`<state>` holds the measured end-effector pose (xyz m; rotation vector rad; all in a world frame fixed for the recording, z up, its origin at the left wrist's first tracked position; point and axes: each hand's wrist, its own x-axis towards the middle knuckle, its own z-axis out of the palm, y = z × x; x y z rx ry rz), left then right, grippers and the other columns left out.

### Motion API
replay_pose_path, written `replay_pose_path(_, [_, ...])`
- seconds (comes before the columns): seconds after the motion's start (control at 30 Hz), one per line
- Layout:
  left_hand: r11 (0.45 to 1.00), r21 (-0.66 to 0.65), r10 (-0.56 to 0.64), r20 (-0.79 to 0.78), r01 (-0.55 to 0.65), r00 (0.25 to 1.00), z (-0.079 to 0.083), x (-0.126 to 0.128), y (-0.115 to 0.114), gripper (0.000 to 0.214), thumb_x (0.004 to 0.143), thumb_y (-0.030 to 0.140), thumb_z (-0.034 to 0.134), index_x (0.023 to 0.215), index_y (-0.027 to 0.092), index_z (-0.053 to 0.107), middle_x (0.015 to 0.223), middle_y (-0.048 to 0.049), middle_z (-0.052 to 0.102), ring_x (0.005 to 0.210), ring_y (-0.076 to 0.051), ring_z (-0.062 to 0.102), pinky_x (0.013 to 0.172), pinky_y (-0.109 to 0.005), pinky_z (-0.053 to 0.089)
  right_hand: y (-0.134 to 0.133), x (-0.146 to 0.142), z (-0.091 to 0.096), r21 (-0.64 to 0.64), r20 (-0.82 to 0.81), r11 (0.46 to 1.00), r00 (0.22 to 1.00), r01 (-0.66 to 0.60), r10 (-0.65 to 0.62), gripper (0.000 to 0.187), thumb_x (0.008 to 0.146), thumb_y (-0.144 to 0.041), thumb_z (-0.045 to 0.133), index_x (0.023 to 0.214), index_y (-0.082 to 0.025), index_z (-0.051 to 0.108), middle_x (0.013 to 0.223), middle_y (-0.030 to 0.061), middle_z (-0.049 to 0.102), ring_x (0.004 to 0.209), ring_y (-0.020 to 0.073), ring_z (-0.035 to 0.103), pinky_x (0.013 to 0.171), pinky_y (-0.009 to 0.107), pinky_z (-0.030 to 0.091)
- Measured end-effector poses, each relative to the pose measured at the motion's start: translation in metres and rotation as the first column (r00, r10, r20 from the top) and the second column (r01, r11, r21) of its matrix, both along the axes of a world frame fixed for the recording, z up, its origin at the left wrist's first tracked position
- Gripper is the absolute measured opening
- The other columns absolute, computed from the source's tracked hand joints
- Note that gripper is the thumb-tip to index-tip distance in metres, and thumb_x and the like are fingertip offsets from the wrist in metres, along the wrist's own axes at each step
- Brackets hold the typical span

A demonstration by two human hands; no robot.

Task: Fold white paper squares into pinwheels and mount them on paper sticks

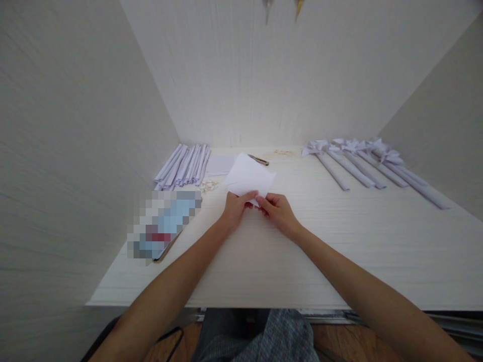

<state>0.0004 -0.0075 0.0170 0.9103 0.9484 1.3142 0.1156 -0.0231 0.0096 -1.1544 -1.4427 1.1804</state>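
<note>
A white sheet of paper (249, 173) is held up over the middle of the desk, its near corner between my two hands. My left hand (239, 207) pinches it with the thumb on top, and my right hand (277, 211) grips it just to the right. The fingers below the paper are partly hidden. Behind its left side lies a flat stack of white paper (220, 164). A utility knife (259, 160) shows past the far right edge of the sheet.
Rolled paper tubes (183, 166) lie bunched at the back left. Several paper pinwheels on tube sticks (362, 163) lie at the back right. Small tan bits (209, 186) are scattered near the stack. A blurred-out phone-like device (168, 226) rests at left. Walls enclose the desk (264, 271).
</note>
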Motion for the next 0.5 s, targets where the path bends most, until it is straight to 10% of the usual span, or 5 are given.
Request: replay_pose_path(0.5, [0.997,-0.042,0.070,0.020,-0.069,0.997,0.0029,0.0006,-0.0006,0.022,0.047,0.020,0.069,0.065,0.012,0.057,0.057,0.0017,0.057,0.044,-0.008,0.049,0.038,-0.019,0.033,0.0000,-0.0013,0.0043,-0.030,-0.141,1.000,0.990,-0.004,0.000,0.038,0.063,-0.051,0.058,0.048,-0.018,0.046,0.042,-0.0052,0.041,0.042,0.0066,0.033,0.043,0.023,0.023])
